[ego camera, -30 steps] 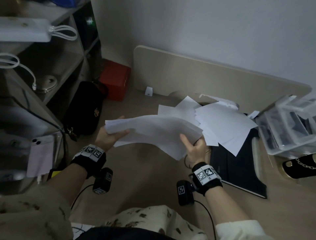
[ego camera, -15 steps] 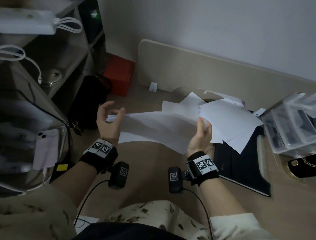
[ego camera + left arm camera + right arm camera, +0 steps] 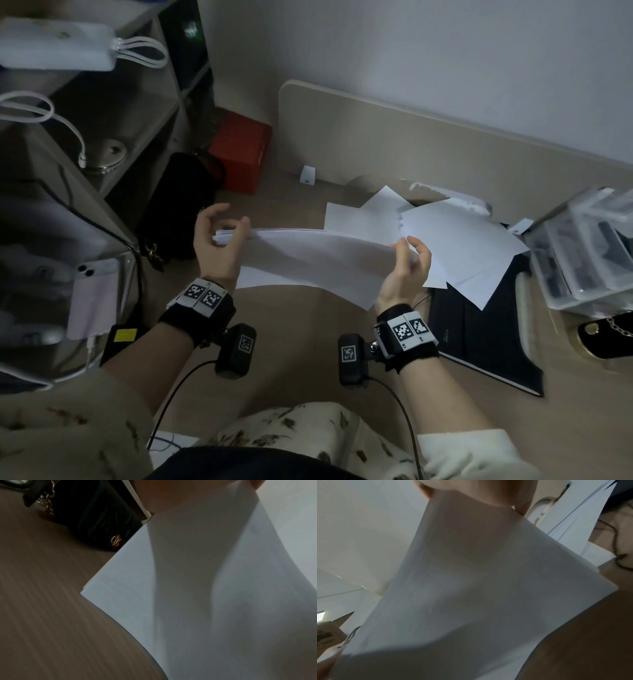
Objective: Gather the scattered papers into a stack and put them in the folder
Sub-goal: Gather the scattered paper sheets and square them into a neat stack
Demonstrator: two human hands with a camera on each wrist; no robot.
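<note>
A stack of white papers (image 3: 315, 260) hangs on edge above the desk, held between both hands. My left hand (image 3: 221, 236) cups its left end, thumb and fingers curled round the edge. My right hand (image 3: 409, 260) grips the right end. In the left wrist view the stack (image 3: 197, 588) fills the frame from below; in the right wrist view the sheets (image 3: 462, 588) do the same. More loose papers (image 3: 455, 240) lie spread on the desk behind my right hand, partly over a dark folder (image 3: 479, 342).
A black bag (image 3: 178, 212) and red box (image 3: 239, 154) stand at the back left beside a shelf unit (image 3: 102, 113). A clear plastic box (image 3: 582, 250) sits at the right. A pale board (image 3: 411, 144) leans on the wall.
Both hands turned palms inward and squared the sheets into a neater stack. The left hand rose and shifted to the stack's end edge.
</note>
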